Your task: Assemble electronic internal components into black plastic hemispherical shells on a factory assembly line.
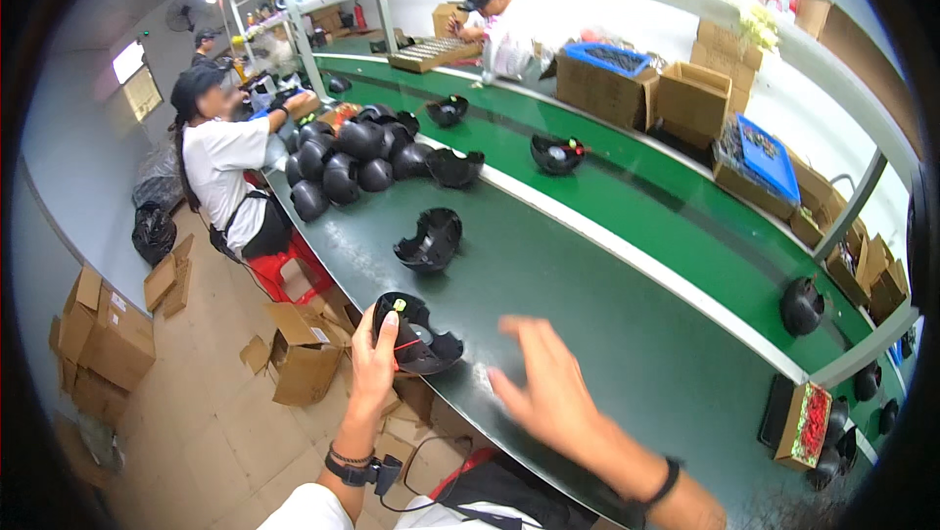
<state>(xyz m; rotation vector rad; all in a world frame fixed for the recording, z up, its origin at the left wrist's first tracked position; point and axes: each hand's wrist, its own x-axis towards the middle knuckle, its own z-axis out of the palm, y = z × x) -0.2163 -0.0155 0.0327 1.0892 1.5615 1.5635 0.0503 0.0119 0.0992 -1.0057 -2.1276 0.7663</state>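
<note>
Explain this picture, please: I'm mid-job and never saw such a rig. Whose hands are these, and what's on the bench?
There is no robot: these are a person's bare hands, seen by a camera worn on the head and looking down. The left hand holds a black shell. The right hand, empty, hovers open over the bench. On the bench lie a loose shell, a shell pile and, far right, a box of red parts. Beyond is a green belt with more shells. A co-worker sits at left.
</note>
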